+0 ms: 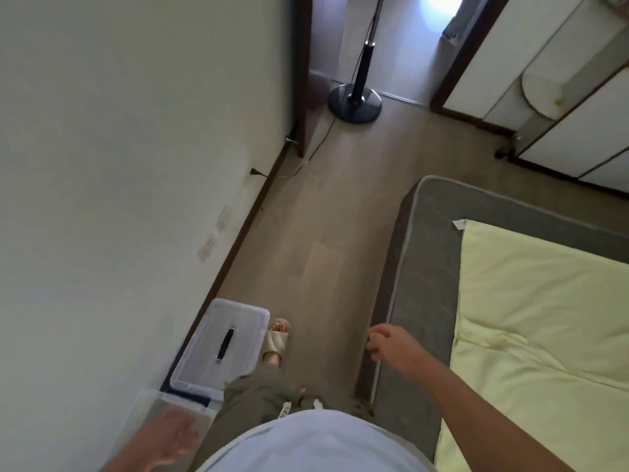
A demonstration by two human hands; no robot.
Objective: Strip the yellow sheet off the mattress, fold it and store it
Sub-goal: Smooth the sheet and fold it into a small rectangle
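While the yellow sheet (541,321) lies flat on the grey mattress (425,267) at right of frame, right hand (391,345) hangs loosely curled, holding nothing, beside the mattress edge. Left hand (173,437), lower left, spread open over clear storage box (221,349).

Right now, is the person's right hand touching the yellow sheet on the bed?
Apart. In the head view, the right hand hangs over the floor beside the mattress, and bare grey mattress lies between it and the yellow sheet.
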